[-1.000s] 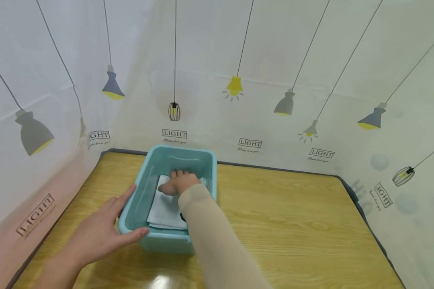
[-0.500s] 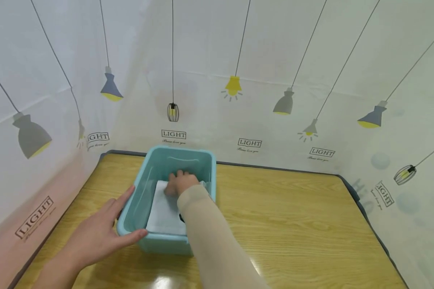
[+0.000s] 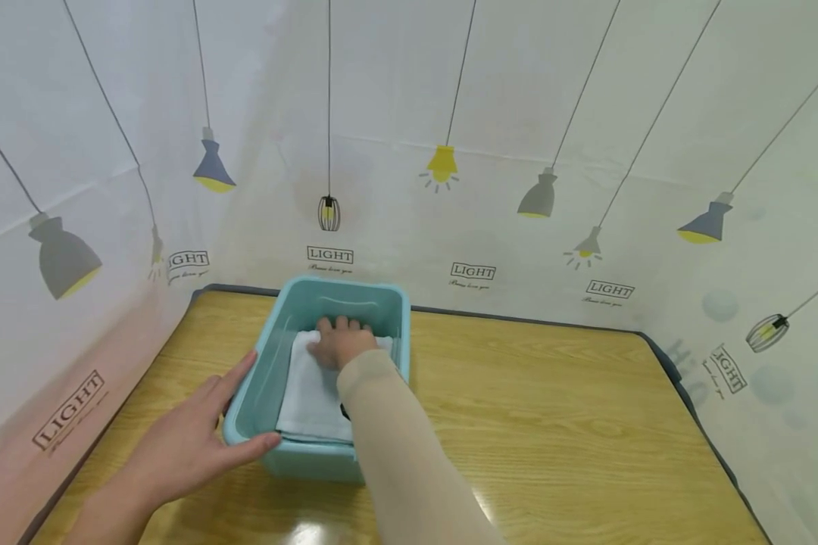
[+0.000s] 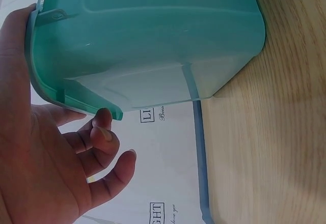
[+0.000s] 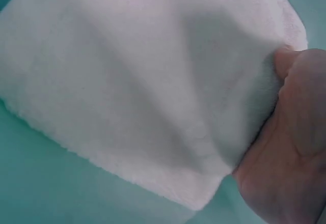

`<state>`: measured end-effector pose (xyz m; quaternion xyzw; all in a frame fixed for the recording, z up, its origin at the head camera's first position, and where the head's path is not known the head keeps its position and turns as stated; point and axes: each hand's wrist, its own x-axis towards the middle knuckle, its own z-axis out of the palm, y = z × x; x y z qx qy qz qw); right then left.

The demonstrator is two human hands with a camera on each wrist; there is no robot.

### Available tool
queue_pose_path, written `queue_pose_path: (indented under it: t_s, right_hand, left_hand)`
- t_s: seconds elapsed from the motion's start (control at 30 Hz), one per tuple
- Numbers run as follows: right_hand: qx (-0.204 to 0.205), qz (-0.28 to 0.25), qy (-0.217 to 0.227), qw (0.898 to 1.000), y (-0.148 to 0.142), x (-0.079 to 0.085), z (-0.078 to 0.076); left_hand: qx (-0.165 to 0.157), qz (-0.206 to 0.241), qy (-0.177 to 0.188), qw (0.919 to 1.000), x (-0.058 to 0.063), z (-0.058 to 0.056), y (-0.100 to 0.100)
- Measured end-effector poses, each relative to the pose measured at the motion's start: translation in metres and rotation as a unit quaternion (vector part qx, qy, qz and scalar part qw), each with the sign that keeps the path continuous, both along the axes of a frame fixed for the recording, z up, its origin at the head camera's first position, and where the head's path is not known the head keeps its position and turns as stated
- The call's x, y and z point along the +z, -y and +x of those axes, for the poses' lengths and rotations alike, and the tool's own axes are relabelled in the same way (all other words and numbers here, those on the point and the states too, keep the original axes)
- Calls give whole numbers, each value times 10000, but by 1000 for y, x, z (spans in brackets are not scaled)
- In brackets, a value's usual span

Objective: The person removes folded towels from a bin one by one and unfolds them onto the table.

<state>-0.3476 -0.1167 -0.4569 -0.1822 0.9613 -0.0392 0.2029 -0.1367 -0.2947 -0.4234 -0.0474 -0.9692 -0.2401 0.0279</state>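
Observation:
A light-blue plastic bin (image 3: 313,462) stands on the wooden table, and a folded white towel (image 3: 310,409) lies inside it. At the near-left corner, my left hand (image 3: 184,439) holds the bin's rim, its thumb on the near edge and its index finger along the left side. The left wrist view shows the other left fingers (image 4: 114,180) bent beside the rim, off the wall. Reaching inside, my right hand (image 3: 346,344) grips the towel's far part. In the right wrist view the right thumb (image 5: 288,61) lies on the cloth near its edge; the other fingers are hidden there.
The wooden table (image 3: 552,424) extends to the right of the bin. Behind it and at both sides hangs a white sheet (image 3: 395,219) printed with lamps. A dark border (image 3: 504,316) runs along the table's back edge.
My right thumb has drawn in toward the fingers and onto the towel. The towel has shifted slightly, its near edge now closer to the bin's near rim. My left hand stays at the corner.

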Motion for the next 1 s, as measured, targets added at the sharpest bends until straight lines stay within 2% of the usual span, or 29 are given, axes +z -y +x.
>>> queue_pose_path:
  t_s: [0.1,0.23,0.57,0.77,1.0]
  right_hand:
    - [43,96,144,9998,3,-7,-9]
    - [106,266,368,9989,6,-7,-17]
    - [-43,370,418,9984,10,-2,-21]
    - [-23,282,412,9987,7,9,-17]
    - [-12,183,164,9997,7,36,-10]
  left_hand:
    - [-3,21,50,10000,0,1,0]
    - [-16,53,97,9999,0,0,0]
    - [-17,24,112,9999,1,-2,0]
    - [-29,18,135,9999,-2,-3,0]
    - [-24,78,159,9998,-4,-3,3]
